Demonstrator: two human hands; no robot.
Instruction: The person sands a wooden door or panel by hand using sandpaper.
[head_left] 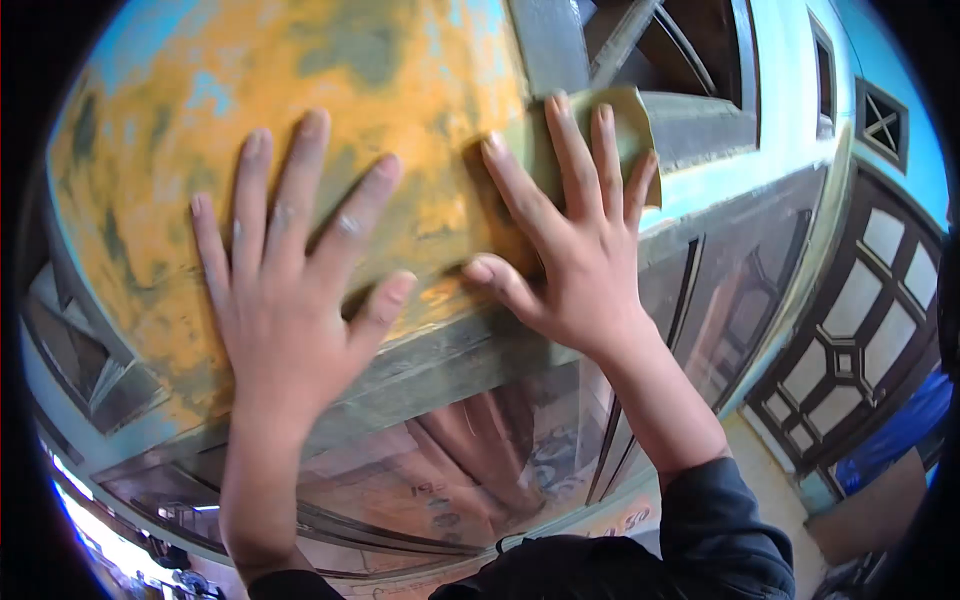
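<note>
My left hand (300,270) lies flat with fingers spread on a wall (430,130) patched in yellow-orange, dark grey and light blue. Pale dust marks show on its fingers. To the right, my right hand (575,235) presses a tan-olive sheet of sandpaper (630,128) against the same wall, its fingers stretched over the sheet. The sheet's right edge curls away from the surface. Part of the sandpaper is hidden under the fingers and palm. Both thumbs point inward, apart from each other.
A grey ledge (450,360) runs below the hands, with plastic-covered dark panels (460,460) beneath it. An opening with a dark frame (750,60) is at upper right. A panelled door (850,330) stands at far right, near a blue cloth (895,435).
</note>
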